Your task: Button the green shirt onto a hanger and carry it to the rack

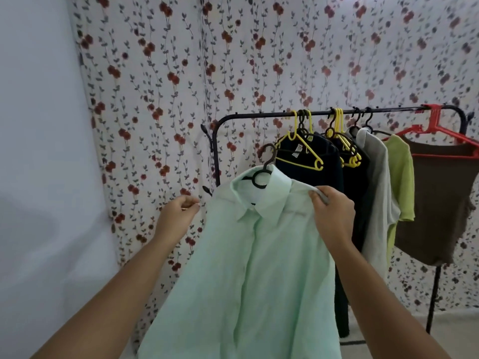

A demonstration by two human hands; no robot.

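Green shirt [259,255] matt woven cloth; hanger [269,161] dark plastic; rack [259,115] blk metal, matt

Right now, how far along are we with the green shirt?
Done: the green shirt sits on its dark hanger, and its front looks closed down the placket. In hand: the right hand grips one shoulder, the left hand is at the other; its grip is unclear. Left: the hanger's hook hangs below the rack rail, not yet on it.

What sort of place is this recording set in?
Probably a room at home used for storing clothes: a black clothes rack carries several hung garments, a floral cloth covers the wall behind, and the right hand holds a green shirt on a hanger.
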